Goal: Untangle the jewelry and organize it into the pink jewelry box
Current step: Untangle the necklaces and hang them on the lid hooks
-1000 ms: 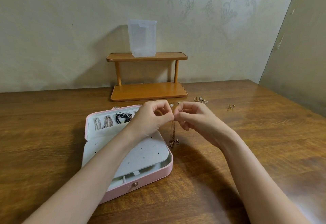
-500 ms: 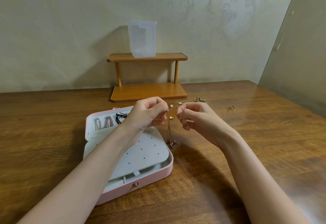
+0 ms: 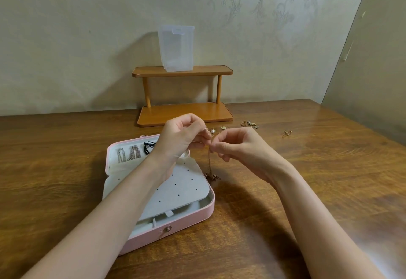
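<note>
Over the wooden table (image 3: 307,190), both hands have closed back together, left hand (image 3: 182,140) and right hand (image 3: 237,149) pinching the dangling gold chain (image 3: 209,164).

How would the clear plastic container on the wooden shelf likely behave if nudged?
The container looks thin-walled and empty, so probably light. It stands tall on the shelf, so a push near the top may tip it rather than slide it.

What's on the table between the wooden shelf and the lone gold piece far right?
In the head view, a small cluster of gold charms lies between the wooden shelf and the lone gold piece; otherwise bare table.
</note>
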A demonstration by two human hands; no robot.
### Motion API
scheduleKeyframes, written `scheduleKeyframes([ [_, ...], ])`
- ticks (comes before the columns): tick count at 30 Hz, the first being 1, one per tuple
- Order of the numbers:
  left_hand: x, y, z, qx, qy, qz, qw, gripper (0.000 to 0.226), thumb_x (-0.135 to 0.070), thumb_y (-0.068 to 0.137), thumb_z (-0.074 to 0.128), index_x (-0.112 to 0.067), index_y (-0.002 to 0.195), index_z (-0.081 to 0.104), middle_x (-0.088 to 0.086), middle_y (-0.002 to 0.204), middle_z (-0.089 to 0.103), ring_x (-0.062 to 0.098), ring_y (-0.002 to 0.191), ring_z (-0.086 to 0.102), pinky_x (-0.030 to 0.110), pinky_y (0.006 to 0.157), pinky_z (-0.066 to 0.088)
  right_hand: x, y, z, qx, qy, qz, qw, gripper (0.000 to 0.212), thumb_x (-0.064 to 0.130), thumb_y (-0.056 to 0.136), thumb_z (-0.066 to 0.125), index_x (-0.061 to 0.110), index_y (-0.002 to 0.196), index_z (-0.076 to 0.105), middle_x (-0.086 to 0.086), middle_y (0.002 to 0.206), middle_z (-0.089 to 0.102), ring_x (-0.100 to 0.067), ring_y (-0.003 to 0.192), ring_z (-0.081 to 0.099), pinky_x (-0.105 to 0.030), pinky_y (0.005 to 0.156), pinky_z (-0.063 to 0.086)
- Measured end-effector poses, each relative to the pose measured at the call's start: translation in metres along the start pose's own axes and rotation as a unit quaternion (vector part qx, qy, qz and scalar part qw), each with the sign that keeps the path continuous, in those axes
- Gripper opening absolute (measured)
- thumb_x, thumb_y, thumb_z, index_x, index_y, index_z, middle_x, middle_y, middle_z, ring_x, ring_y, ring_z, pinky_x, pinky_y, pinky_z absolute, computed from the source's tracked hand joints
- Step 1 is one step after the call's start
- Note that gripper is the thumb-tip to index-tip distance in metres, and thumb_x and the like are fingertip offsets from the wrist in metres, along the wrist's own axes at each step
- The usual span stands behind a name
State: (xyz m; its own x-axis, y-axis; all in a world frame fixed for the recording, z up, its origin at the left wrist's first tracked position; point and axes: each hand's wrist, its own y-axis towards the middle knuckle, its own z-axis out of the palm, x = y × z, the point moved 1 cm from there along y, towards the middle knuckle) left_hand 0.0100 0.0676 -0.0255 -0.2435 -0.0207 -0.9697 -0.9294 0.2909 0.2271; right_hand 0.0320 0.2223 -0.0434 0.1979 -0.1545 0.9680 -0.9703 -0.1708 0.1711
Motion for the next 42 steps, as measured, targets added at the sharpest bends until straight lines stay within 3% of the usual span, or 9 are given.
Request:
scheduleKeyframes([
  [6, -0.005, 0.001, -0.004, -0.014, -0.101, -0.049, 0.994, 0.023, -0.015, 0.096, 0.041, -0.014, 0.077, 0.055, 0.0, 0.062, 0.064, 0.012, 0.062, 0.063, 0.026, 0.07, 0.054, -0.002, 0.002, 0.002, 0.011, -0.017, 0.007, 1.0, 0.003, 0.007, 0.086, 0.064, 0.005, 0.086, 0.061, -0.01, 0.085, 0.068, -0.014, 0.071, 0.056, -0.022, 0.06, 0.046],
  [14, -0.021, -0.004, -0.003, 0.05, -0.123, -0.056, 0.99, 0.011, -0.022, 0.097, 0.045, -0.016, 0.091, 0.051, 0.001, 0.07, 0.062, 0.007, 0.046, 0.043, 0.013, 0.036, 0.028, -0.006, 0.004, 0.014, 0.048, -0.11, 0.015, 0.993, 0.005, 0.014, 0.085, 0.067, 0.01, 0.087, 0.069, -0.005, 0.082, 0.067, -0.007, 0.068, 0.056, -0.018, 0.056, 0.045],
  [20, -0.036, -0.011, 0.003, 0.12, -0.149, -0.101, 0.976, 0.01, -0.025, 0.097, 0.045, -0.018, 0.097, 0.051, 0.006, 0.096, 0.071, 0.006, 0.044, 0.049, 0.009, 0.029, 0.03, -0.012, 0.01, 0.018, -0.081, -0.166, -0.03, 0.982, 0.015, 0.02, 0.083, 0.07, 0.011, 0.088, 0.06, -0.007, 0.079, 0.062, -0.016, 0.065, 0.058, -0.025, 0.055, 0.051],
  [24, -0.042, -0.012, 0.003, 0.137, -0.2, -0.114, 0.963, 0.008, -0.024, 0.097, 0.044, -0.018, 0.096, 0.049, 0.012, 0.112, 0.068, 0.009, 0.048, 0.058, 0.01, 0.028, 0.034, -0.008, 0.007, 0.018, -0.066, -0.111, -0.058, 0.99, 0.007, 0.012, 0.088, 0.063, 0.01, 0.086, 0.07, 0.004, 0.069, 0.065, -0.007, 0.061, 0.055, -0.02, 0.055, 0.046],
  [27, -0.042, -0.008, -0.006, 0.123, -0.213, -0.111, 0.963, 0.007, -0.025, 0.095, 0.046, -0.02, 0.097, 0.05, 0.008, 0.111, 0.069, 0.011, 0.055, 0.063, 0.007, 0.027, 0.027, -0.004, 0.006, 0.01, -0.122, 0.038, -0.028, 0.991, 0.017, 0.009, 0.093, 0.054, 0.0, 0.086, 0.066, -0.002, 0.071, 0.065, -0.01, 0.064, 0.054, -0.018, 0.055, 0.045],
  [31, -0.036, -0.001, -0.021, 0.082, -0.187, -0.146, 0.968, 0.007, -0.025, 0.095, 0.046, -0.02, 0.093, 0.05, 0.005, 0.098, 0.072, 0.004, 0.043, 0.051, 0.009, 0.029, 0.018, 0.002, 0.004, 0.0, -0.123, 0.202, 0.029, 0.971, 0.025, 0.008, 0.091, 0.047, 0.008, 0.068, 0.055, -0.005, 0.06, 0.053, -0.011, 0.05, 0.044, -0.022, 0.052, 0.035],
  [34, -0.031, 0.002, -0.026, 0.047, -0.134, -0.162, 0.976, 0.009, -0.024, 0.098, 0.045, -0.018, 0.094, 0.05, 0.005, 0.087, 0.07, 0.003, 0.038, 0.034, 0.01, 0.03, 0.018, 0.003, 0.004, 0.002, -0.105, 0.224, 0.045, 0.968, 0.032, 0.01, 0.092, 0.046, 0.013, 0.06, 0.048, 0.001, 0.05, 0.044, -0.011, 0.045, 0.033, -0.021, 0.047, 0.026],
  [37, -0.028, 0.003, -0.024, 0.031, -0.069, -0.157, 0.985, 0.011, -0.026, 0.1, 0.041, -0.019, 0.095, 0.049, 0.007, 0.092, 0.071, 0.004, 0.04, 0.034, 0.011, 0.029, 0.022, 0.003, 0.004, 0.002, -0.082, 0.226, 0.044, 0.97, 0.031, 0.015, 0.094, 0.047, 0.014, 0.063, 0.045, 0.003, 0.049, 0.037, -0.011, 0.047, 0.027, -0.02, 0.045, 0.021],
  [42, -0.023, 0.006, -0.022, -0.009, 0.036, -0.121, 0.992, 0.015, -0.03, 0.102, 0.034, -0.022, 0.094, 0.044, 0.002, 0.092, 0.074, 0.006, 0.038, 0.033, 0.012, 0.031, 0.025, 0.006, -0.001, 0.001, -0.016, 0.213, 0.026, 0.977, 0.026, 0.03, 0.081, 0.06, 0.017, 0.059, 0.053, 0.003, 0.051, 0.043, -0.007, 0.044, 0.033, -0.015, 0.042, 0.029],
])
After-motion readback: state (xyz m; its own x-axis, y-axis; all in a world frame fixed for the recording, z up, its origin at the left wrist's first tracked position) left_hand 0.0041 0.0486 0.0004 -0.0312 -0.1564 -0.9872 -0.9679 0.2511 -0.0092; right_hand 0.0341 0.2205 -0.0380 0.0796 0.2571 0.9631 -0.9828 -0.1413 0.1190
